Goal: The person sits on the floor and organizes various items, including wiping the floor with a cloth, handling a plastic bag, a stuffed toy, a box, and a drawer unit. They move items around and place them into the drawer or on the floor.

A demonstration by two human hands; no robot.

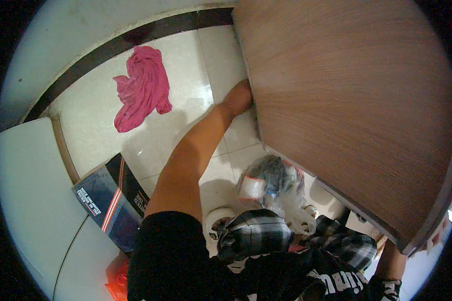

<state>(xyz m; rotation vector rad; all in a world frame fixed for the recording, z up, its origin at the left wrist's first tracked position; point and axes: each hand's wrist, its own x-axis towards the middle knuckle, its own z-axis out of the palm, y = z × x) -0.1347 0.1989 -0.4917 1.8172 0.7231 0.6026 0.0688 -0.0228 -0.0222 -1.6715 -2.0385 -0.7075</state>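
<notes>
A large brown wood-grain panel [346,98] fills the right side of the view. My left arm stretches forward over the tiled floor, and my left hand [240,96] reaches the panel's left edge near the floor. Its fingers pass behind that edge and are hidden. At the lower right, my right hand [437,237] is at the panel's near corner, with blurred fingers showing beyond the edge and the palm hidden. A crumpled pink cloth [147,88] lies on the floor left of my left hand.
A clear plastic bag [273,180] of mixed items stands between my knees and the panel. To my left are a dark printed cardboard box [111,203], a pale cabinet-like surface [30,169] and a red plastic bag [117,280]. A dark skirting [165,28] runs along the wall.
</notes>
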